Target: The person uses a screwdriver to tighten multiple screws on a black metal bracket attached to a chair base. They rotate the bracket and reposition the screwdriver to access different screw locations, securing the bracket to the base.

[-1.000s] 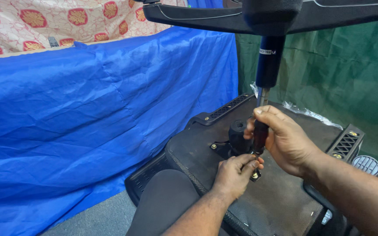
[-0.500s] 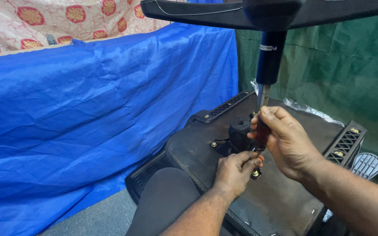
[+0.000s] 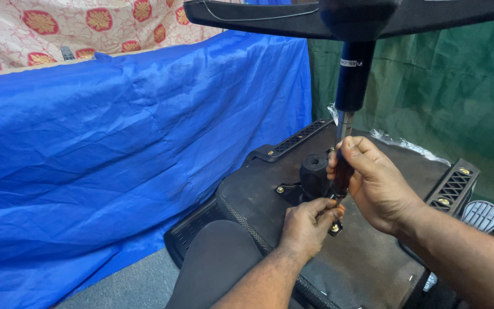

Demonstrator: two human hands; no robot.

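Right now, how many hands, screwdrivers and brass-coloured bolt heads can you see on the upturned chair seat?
Hands: 2, left hand and right hand
Screwdrivers: 1, screwdriver in the right hand
Bolt heads: 4, at
Total: 7

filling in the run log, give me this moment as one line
right hand: grips screwdriver upright | left hand: steadies tip at bolt | seat underside: faces up

**Clearance around the black hub**

Black hub (image 3: pixel 314 174) is boxed in: screwdriver (image 3: pixel 341 174) and right hand (image 3: pixel 375 186) tight on its right, left hand (image 3: pixel 307 223) just below it. Chair base arm (image 3: pixel 258 17) overhangs above. Bare seat underside (image 3: pixel 247 194) left of hub stays passable.
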